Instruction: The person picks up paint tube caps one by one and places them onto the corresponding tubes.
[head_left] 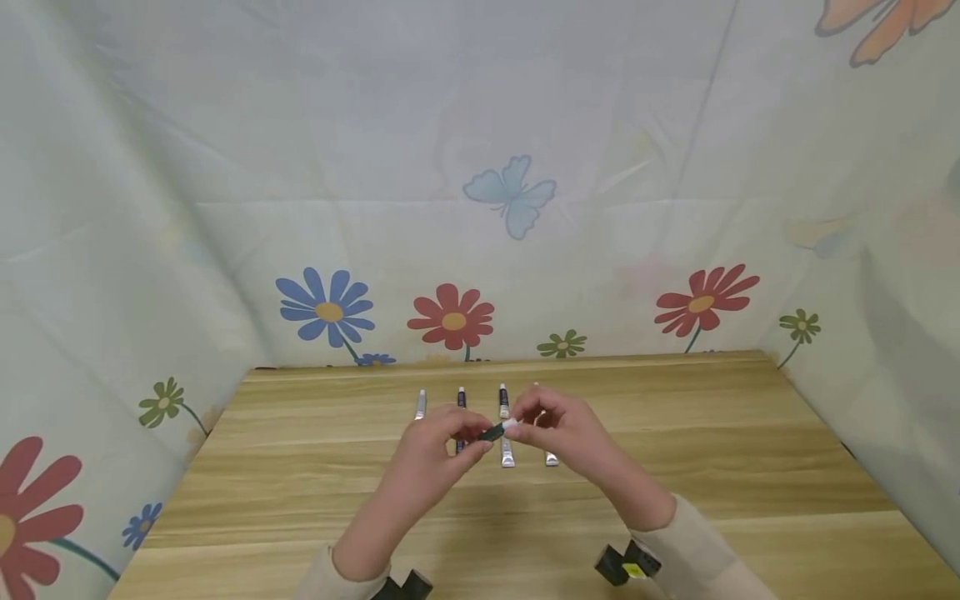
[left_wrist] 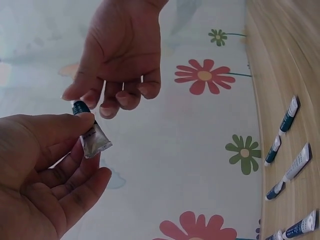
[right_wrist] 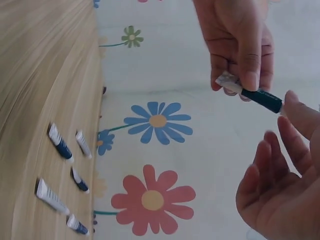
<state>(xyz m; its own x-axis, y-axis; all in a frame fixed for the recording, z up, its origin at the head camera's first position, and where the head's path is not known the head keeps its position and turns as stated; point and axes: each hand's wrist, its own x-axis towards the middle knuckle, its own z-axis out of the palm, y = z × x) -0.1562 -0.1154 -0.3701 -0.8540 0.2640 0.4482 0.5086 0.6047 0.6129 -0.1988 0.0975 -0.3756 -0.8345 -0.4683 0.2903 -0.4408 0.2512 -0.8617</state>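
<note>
A small paint tube (head_left: pixel 491 433) with a dark green band, a flat silver end and a white cap is held up over the table between both hands. My left hand (head_left: pixel 431 450) pinches its body between thumb and fingers; the silver end (left_wrist: pixel 96 142) points out below those fingers in the left wrist view. At the cap end, my right hand (head_left: pixel 573 429) pinches with thumb and forefinger, its other fingers loosely bent in the right wrist view. The cap is mostly hidden by those fingertips. Under and beyond the hands lie several similar tubes, among them a silver one (head_left: pixel 421 404) and a dark one (head_left: pixel 503 400).
The tubes lie in rows on the wood-grain table (head_left: pixel 315 483), partly covered by the hands in the head view. Behind the table's far edge hangs a pale cloth (head_left: pixel 600 250) printed with flowers and butterflies, which also runs along both sides.
</note>
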